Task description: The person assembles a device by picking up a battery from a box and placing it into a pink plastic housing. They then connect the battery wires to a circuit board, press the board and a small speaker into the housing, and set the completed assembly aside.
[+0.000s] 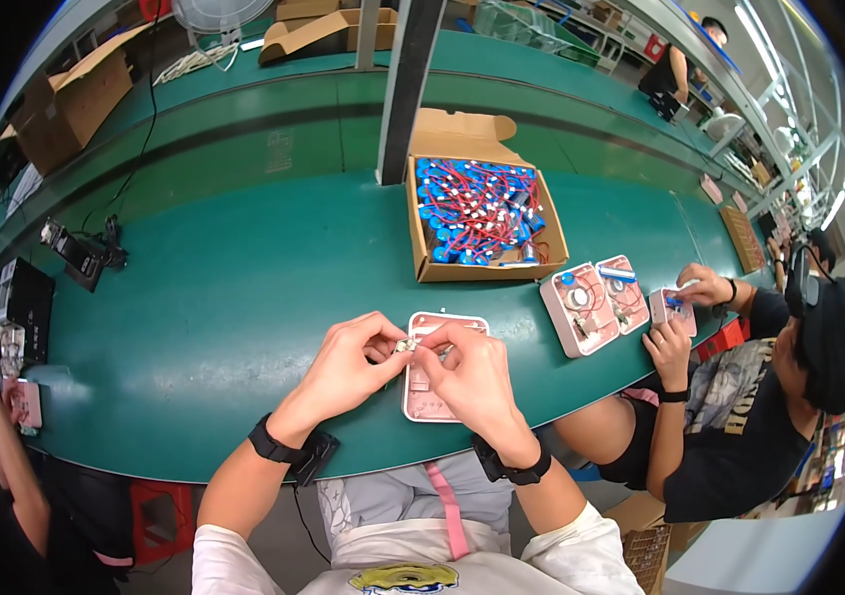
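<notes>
My left hand and my right hand meet in front of me, fingertips pinched together. Between them is a small whitish part with some metallic-looking bits, too small to name. Under my right hand lies an open pink plastic case half with a white rim, its inside facing up. My right hand hides much of its middle and right side. The left fingers are at the case's left edge.
Ahead stands an open cardboard box of blue cylindrical cells with red wires. Right of it lie pink housings with parts inside, beside a co-worker handling another. A metal post rises behind the table. Black devices stand left.
</notes>
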Demonstrator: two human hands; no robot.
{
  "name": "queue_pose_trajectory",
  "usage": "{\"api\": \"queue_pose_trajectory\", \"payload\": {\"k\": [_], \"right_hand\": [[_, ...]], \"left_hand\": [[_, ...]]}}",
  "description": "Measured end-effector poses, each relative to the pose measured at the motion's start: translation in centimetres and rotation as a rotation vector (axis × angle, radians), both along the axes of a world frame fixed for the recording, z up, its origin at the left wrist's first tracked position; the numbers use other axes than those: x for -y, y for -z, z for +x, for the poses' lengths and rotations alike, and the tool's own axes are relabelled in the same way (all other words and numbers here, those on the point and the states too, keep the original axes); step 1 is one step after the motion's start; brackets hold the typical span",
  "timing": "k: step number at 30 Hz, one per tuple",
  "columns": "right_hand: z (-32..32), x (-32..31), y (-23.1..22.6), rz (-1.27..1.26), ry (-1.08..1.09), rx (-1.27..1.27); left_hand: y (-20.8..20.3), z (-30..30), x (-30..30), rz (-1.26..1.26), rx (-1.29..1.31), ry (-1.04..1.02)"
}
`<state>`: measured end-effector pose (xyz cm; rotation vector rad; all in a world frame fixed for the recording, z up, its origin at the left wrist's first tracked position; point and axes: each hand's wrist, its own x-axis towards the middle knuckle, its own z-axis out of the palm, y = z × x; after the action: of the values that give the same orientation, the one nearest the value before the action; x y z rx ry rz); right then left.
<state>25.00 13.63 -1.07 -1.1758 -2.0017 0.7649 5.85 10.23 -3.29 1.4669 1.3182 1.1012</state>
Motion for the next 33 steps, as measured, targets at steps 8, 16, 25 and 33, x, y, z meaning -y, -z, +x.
{"api": "queue_pose_trajectory", "payload": {"k": [8,16,25,33], "right_hand": [[1.3,-0.6,-0.4,0.007,0.004,0.025],[3.6,-2.8,-0.1,0.029,0.052,0.042],[4.0,-3.6,-0.2,0.077,-0.012,0.036],[0.7,-2.2,-0.6,-0.02,-0.072,0.045]], "left_hand": [[-0.5,1.1,-0.9,0.063,-0.042,0.041],[-0.7,3.9,-2.7,0.14,-0.055,0.077],[-2.2,5.4,-2.6,0.224,-0.122,0.011],[-1.5,2.0,-1.0,0.241,-0.141,0.002]]}}
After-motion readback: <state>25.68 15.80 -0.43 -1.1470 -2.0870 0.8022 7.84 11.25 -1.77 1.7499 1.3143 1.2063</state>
